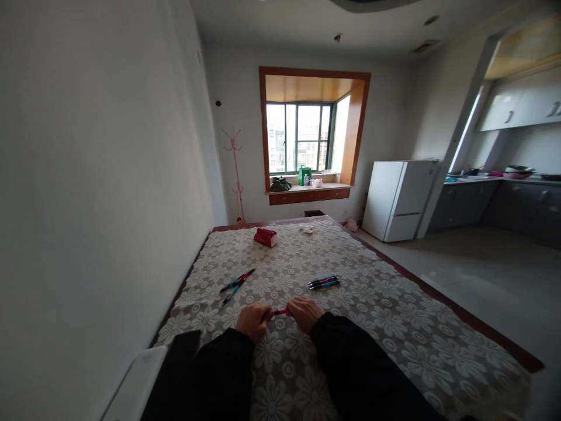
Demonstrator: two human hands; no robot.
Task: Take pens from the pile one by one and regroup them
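Note:
Between my two hands is a red pen (pixel 281 312) with a dark band, held level just above the patterned tablecloth (pixel 289 351). My left hand (pixel 254 321) is closed on its left end, and my right hand (pixel 305 313) grips the right end; both ends are hidden in the fingers. Beyond my left hand, a few loose pens (pixel 236 285) in blue, red and black lie crossed on the cloth. Past my right hand, several similar pens (pixel 324 282) rest side by side in a neat row.
A red tissue pack (pixel 265 237) and a crumpled white piece (pixel 307 230) lie toward the table's far end. A wall (pixel 109 175) runs along the left side. At the lower left is a white chair-like edge (pixel 135 380). A white fridge (pixel 397 200) stands beyond the table.

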